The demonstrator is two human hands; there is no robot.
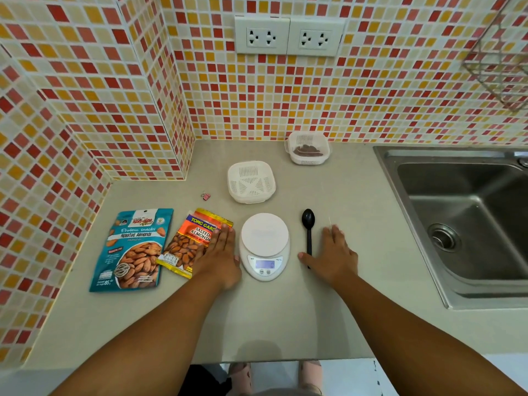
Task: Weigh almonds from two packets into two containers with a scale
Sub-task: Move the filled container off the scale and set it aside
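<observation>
Starting at the far left, you've got the teal packet (134,250) of roasted almonds lying flat, label up, well clear of the action, so it looks like the one waiting its turn. Just beside it, the orange packet (191,241) of salted almonds lies angled toward the middle, and your left hand (220,258) rests flat on its right edge, fingers straight and together, gripping nothing. My read: you're pinning it or about to pick it up. A small pink clip (205,196) sits apart behind the packets, probably a bag closure set aside.

Dead centre now: the scale (265,247) stands between your hands, its platform bare and its display lit, ready for a load. Behind it waits the empty container (251,181), handy for setting on the scale. Further back right, the second container (308,148) holds something dark, likely almonds, parked out of the way.

Right of the scale, the black spoon (308,232) lies with its bowl pointing away; your right hand (333,255) lies open and flat on the surface, thumb touching the handle end, not closed on it. The sink (468,224) sits at far right.
</observation>
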